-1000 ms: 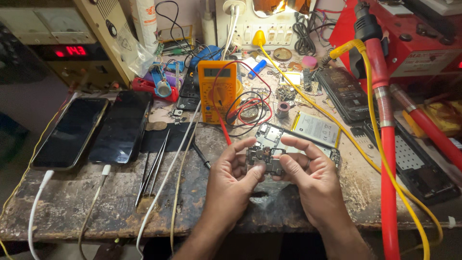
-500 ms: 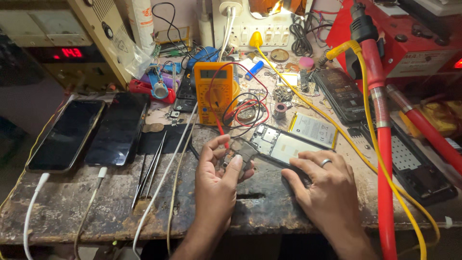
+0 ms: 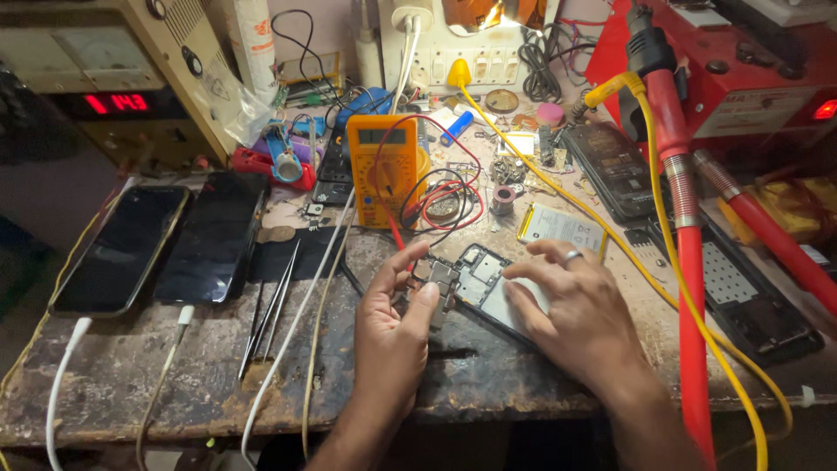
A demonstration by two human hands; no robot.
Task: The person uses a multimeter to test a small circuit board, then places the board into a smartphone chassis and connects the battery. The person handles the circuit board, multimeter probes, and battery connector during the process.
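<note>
Head view: an opened phone (image 3: 484, 283), its circuit board exposed, lies on the worn counter (image 3: 131, 384) between the two hands, just below a yellow multimeter (image 3: 381, 166); the left hand (image 3: 397, 336) has thumb and fingers loosely curled, their tips touching the phone's near-left edge, and the right hand (image 3: 571, 314) lies spread flat over its right half, pressing it down. Judged from this, the work goes best if the flat hand keeps the phone steady while the fingertips work lightly on the board.
</note>
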